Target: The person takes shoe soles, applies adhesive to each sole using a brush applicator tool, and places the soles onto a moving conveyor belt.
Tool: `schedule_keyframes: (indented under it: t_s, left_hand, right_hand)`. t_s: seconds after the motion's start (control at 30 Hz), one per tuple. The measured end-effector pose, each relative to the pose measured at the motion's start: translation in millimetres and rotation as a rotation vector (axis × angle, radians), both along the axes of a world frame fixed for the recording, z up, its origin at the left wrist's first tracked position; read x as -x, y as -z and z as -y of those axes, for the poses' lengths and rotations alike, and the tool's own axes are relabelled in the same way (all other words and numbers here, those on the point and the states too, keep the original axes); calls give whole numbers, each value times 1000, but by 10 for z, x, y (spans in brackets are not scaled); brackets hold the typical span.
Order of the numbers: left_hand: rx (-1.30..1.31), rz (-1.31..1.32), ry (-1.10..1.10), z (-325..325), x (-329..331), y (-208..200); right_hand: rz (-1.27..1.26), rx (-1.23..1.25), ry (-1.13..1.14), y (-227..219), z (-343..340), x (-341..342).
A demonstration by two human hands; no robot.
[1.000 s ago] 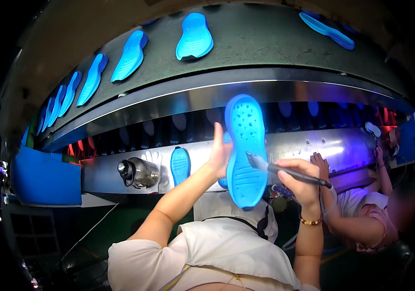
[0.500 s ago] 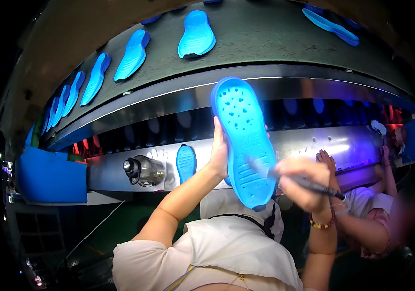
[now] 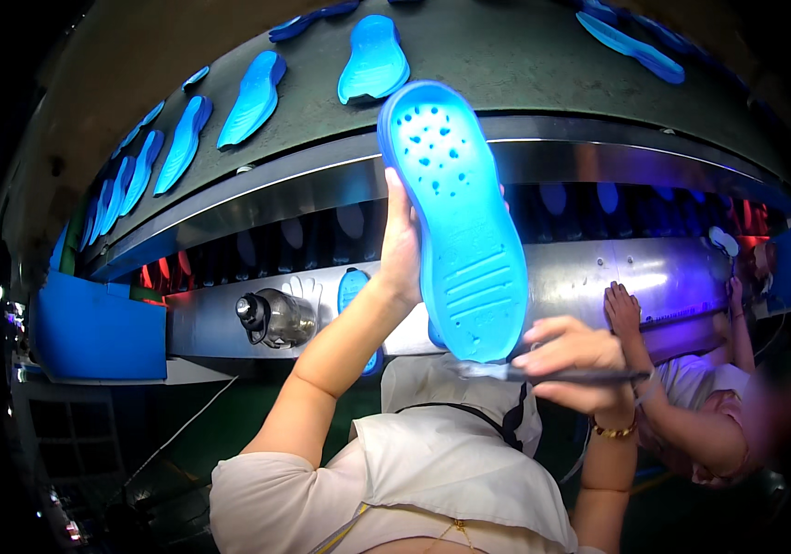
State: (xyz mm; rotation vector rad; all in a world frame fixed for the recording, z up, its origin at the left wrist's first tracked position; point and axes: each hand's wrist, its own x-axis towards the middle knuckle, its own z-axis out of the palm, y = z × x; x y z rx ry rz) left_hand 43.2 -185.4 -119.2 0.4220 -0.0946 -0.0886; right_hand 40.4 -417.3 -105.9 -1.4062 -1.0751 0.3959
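Note:
A bright blue shoe sole (image 3: pixel 471 240), upright with its inner face toward me, stands in front of my body. Small holes dot its upper part and ridges cross its lower part. My left hand (image 3: pixel 402 247) grips the sole along its left edge, with most fingers hidden behind it. Beside the sole's lower end, my right hand (image 3: pixel 575 365) holds a slim dark-handled brush (image 3: pixel 489 371) lying nearly level. Its blurred tip is by the sole's bottom rim; whether they touch, I cannot tell. Another blue sole (image 3: pixel 352 288) lies on the bench, partly behind my left forearm.
Several blue soles (image 3: pixel 375 60) rest on a dark conveyor belt (image 3: pixel 497 55) behind a metal rail (image 3: pixel 321 177). On the metal bench (image 3: pixel 552 272) are a dark-lidded bottle (image 3: pixel 282 319) and a white glove (image 3: pixel 306 288). A co-worker's hand (image 3: pixel 621 307) is at right, a blue box (image 3: pixel 100 328) at left.
The sole in my left hand has moved up and slightly left. My right hand and the brush have shifted from the sole's lower middle down to its bottom end.

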Motion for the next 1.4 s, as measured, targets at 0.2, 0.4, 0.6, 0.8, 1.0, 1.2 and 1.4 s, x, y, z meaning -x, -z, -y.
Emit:
schedule_keyframes:
  t_s: [0.2, 0.4, 0.6, 0.8, 1.0, 1.2, 1.4]
  left_hand:
    - [-91, -115, -99, 151, 90, -202]
    - [-164, -12, -148, 320, 293, -35]
    - [235, 89, -34, 332, 119, -153]
    - [183, -13, -25, 200, 34, 9]
    - [181, -4, 72, 106, -67, 0]
    - [216, -194, 377, 17, -199, 32]
    - [-427, -410, 599, 61, -194, -45]
  right_hand:
    - [-517, -271, 194, 157, -106, 100]
    - [-385, -204, 300, 85, -177, 235]
    - [-250, -164, 335, 46, -259, 147]
    - [-92, -103, 407, -96, -198, -89]
    - [2, -15, 198, -211, -179, -208]
    - [233, 96, -73, -328, -211, -101]
    - [237, 295, -69, -203, 5, -301]
